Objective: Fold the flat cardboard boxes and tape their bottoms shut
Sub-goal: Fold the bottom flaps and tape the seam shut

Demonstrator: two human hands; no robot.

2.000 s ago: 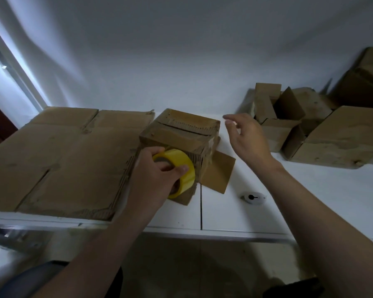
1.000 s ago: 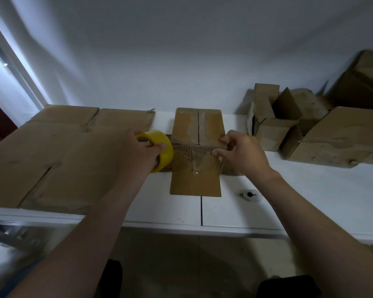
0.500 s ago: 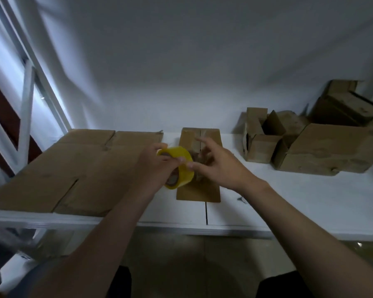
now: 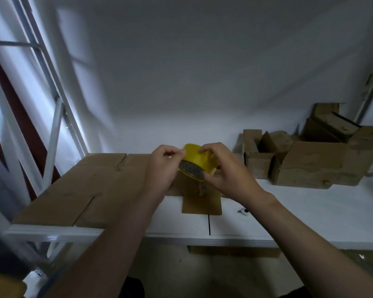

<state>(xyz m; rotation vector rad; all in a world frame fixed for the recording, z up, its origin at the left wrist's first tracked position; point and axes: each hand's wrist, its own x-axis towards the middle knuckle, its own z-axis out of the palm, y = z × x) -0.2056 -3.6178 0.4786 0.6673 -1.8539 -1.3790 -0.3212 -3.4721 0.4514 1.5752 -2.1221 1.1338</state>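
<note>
While a white table (image 4: 310,216) runs the width of the room, a big sheet of flat cardboard (image 4: 91,190) covers its left end, long axis running from the near edge toward the wall. A heap of folded boxes (image 4: 310,168) sits at the far right, openings facing various ways. Between them, over the table's seam, lies the small box (image 4: 201,203) in work. 1 flap lies flat and points at the person, so its long axis appears to run straight away from the camera; most of it is hidden behind the hands.

The right hand (image 4: 226,175) curls around the yellow tape roll (image 4: 197,162), thumb on the near rim, holding it in the air above the box. The left hand (image 4: 162,168) pinches at the roll's top edge with thumb and forefinger, apparently hunting for the loose end; whether any tape is lifted cannot be told. The roll's open core faces down and toward the camera, its axis tilted.

Done well, this step has the right hand stop the roll from turning while a left fingernail peels the end across its full width. The strip is then drawn long enough to cross the bottom seam and lap onto 2 side walls. A tiny dark-and-white object (image 4: 242,211) lies on the table near the flap's right corner.
</note>
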